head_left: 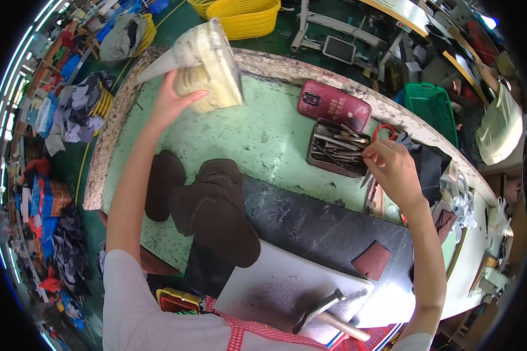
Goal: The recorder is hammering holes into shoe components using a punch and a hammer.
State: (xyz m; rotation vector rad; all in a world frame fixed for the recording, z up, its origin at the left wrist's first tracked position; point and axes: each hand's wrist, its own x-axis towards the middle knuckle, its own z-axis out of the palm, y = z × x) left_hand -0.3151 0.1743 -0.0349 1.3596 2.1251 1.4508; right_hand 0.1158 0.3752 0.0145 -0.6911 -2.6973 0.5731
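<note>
At the far left of the table, my left hand (pixel 175 100) is closed round a translucent plastic container with a cone-shaped spout (pixel 212 70). Yellowish stuff coats its lower part, and the spout points left. My right hand (pixel 392 167) is at the right edge of a dark open tin (pixel 316 157) full of thin metal tools (pixel 339 146). Its fingertips are pinched together, and what they hold, if anything, cannot be made out. Several dark brown insole-shaped pieces (pixel 225 228) lie overlapping nearer me, with another brown piece (pixel 165 186) to their left.
A dark red phone-shaped case (pixel 334 106) lies behind the tin, with red-handled scissors (pixel 384 131) beside it. Near me, a hammer (pixel 319 310) rests on a pale slab (pixel 269 281). A maroon scrap (pixel 371 260) lies to the right. Yellow baskets (pixel 246 17) and a green crate (pixel 430 108) stand beyond the table.
</note>
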